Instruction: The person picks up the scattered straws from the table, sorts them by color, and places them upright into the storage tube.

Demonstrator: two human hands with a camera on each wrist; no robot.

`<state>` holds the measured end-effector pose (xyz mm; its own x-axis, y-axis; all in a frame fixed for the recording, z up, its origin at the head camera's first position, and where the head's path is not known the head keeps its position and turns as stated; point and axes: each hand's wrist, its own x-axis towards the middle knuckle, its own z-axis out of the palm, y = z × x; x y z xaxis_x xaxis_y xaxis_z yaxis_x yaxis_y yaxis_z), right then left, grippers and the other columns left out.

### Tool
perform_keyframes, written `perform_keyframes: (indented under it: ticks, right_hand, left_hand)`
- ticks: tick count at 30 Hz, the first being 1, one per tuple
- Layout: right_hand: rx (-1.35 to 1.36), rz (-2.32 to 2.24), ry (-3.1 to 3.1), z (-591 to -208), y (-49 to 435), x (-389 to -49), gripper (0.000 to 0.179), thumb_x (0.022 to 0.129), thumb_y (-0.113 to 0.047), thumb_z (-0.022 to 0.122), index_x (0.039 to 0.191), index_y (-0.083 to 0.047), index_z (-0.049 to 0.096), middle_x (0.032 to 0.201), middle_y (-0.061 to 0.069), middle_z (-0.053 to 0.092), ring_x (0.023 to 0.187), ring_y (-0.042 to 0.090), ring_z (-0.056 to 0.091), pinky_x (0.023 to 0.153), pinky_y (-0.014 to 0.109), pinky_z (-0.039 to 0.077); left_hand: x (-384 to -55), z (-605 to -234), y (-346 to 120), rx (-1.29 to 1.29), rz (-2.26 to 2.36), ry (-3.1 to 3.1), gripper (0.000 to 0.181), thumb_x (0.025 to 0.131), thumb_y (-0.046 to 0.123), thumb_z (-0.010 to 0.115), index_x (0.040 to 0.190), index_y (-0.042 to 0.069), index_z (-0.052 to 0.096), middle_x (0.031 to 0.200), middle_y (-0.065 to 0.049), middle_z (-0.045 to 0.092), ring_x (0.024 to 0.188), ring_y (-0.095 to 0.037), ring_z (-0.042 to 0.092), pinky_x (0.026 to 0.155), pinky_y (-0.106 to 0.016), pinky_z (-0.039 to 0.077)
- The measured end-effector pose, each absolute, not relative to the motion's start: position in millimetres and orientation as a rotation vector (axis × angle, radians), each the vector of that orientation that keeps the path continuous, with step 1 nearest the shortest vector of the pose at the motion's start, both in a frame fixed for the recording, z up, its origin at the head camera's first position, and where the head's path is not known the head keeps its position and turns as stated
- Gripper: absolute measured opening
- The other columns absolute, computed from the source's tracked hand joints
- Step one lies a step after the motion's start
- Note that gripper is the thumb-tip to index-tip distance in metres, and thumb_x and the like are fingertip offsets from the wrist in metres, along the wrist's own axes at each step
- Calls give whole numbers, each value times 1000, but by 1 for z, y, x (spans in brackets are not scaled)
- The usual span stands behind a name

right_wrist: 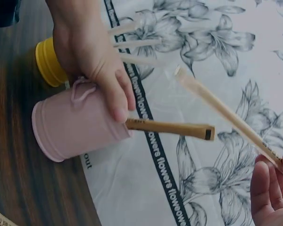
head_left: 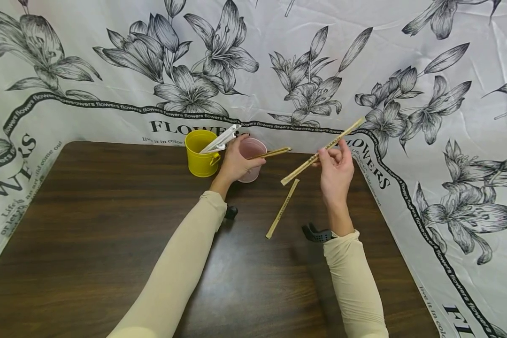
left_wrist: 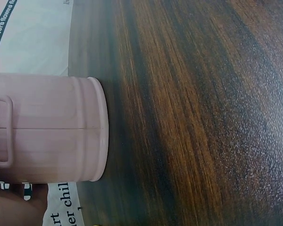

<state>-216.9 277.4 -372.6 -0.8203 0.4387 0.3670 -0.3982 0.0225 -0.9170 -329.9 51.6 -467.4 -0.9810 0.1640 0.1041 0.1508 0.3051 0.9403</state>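
Observation:
My left hand (head_left: 239,162) grips the small pink bucket (right_wrist: 75,125) by its rim, with the thumb over the near edge. Brown paper-wrapped sticks (head_left: 274,153) lean out of that bucket beside the thumb. In the head view my right hand (head_left: 337,171) pinches another slim brown paper-wrapped stick (head_left: 301,168) between thumb and fingers, slanted in the air right of the bucket. The right wrist view shows its far end (right_wrist: 198,89) raised. A single brown paper-wrapped stick (head_left: 282,209) lies on the table below the right hand.
A small yellow bucket (head_left: 198,162) holding several white sticks (head_left: 221,140) stands left of the pink one, near the back edge. The dark wooden table (head_left: 110,234) meets a white flower-printed cloth (head_left: 262,103) at the back and sides.

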Motion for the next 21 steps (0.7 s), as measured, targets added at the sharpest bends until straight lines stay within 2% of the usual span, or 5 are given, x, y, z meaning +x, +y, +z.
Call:
perform_keyframes:
  ticks: [7,11,16,21]
  right_hand:
    - [44,1893,-1582,-359,260,-227,42,94,4,63,130,-4,44,95,10,65,74,18,75,65,27,60]
    - [86,1888,-1559,-352,247,-236,35,93,7,60,123,0,43,99,13,64,76,22,75,68,28,61]
    - [138,1837,-1673,-354,233,-253,32,94,6,62,120,0,45,100,12,67,83,20,75,76,29,61]
    - [122,1749,-1819,-367,227,-266,34,94,4,62,124,7,46,101,15,71,84,14,70,73,20,54]
  left_hand:
    - [-329,-468,52,294,1830,2517,95,75,38,91,154,25,40,159,-15,34,140,-34,41,117,-52,39]
    - [-330,-468,51,303,1833,2513,94,75,36,91,154,25,40,158,-15,34,138,-34,41,116,-53,40]
    - [-330,-468,50,289,1822,2508,94,75,38,91,153,25,40,158,-14,34,142,-33,39,118,-53,38]
    - [-329,-466,51,286,1799,2522,94,75,42,90,153,26,40,157,-12,36,144,-32,38,121,-54,35]
